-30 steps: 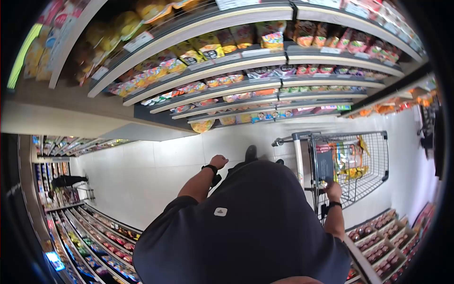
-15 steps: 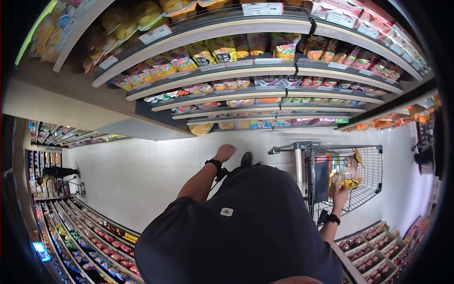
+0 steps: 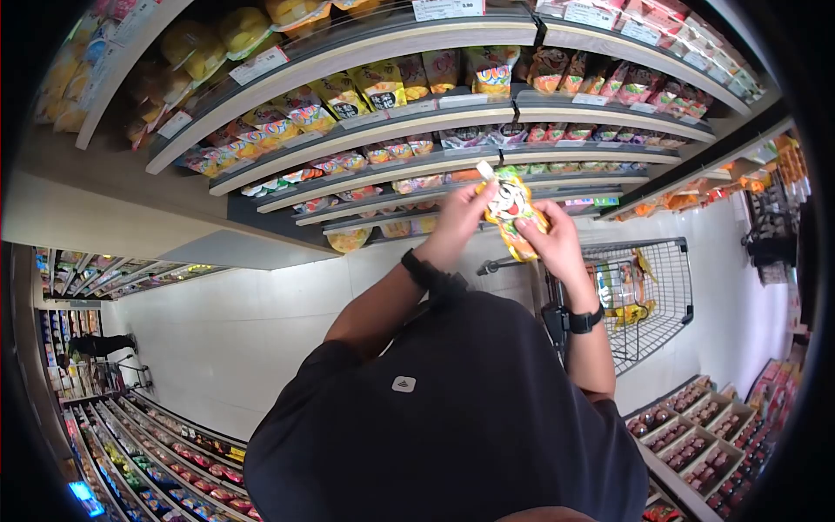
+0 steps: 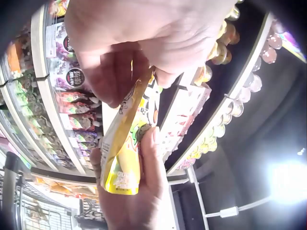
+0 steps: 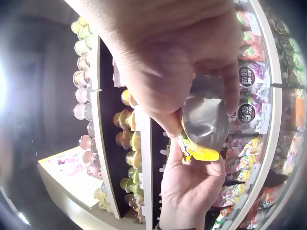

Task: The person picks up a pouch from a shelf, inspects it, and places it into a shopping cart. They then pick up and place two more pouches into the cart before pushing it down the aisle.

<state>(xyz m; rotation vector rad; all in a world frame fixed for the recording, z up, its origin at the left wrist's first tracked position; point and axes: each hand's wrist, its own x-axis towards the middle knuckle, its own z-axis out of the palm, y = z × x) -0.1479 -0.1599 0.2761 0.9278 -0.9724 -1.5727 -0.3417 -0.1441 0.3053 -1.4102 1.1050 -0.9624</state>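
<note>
Both hands grip a yellow pouch (image 3: 513, 213) printed with a cartoon face, held up in front of the shelves in the head view. The left hand (image 3: 458, 224) pinches its upper left edge beside a white cap. Thumb on the printed front, the right hand (image 3: 554, 242) holds the lower right side. In the left wrist view the pouch (image 4: 127, 158) is seen edge-on, the left hand (image 4: 144, 38) above and the right hand (image 4: 139, 191) below. The right wrist view shows the pouch's silvery side (image 5: 206, 115).
A shopping cart (image 3: 639, 300) holding several packages stands at the right. Shelves (image 3: 391, 122) of pouches and bags span the front, and more racks (image 3: 174, 457) stand at lower left. Crates (image 3: 696, 435) of packaged goods sit at lower right. Another person (image 3: 103, 345) is at the far left.
The right hand has come out of the cart and up to chest height with the pouch. From the left side, the left hand has risen and taken hold of it too.
</note>
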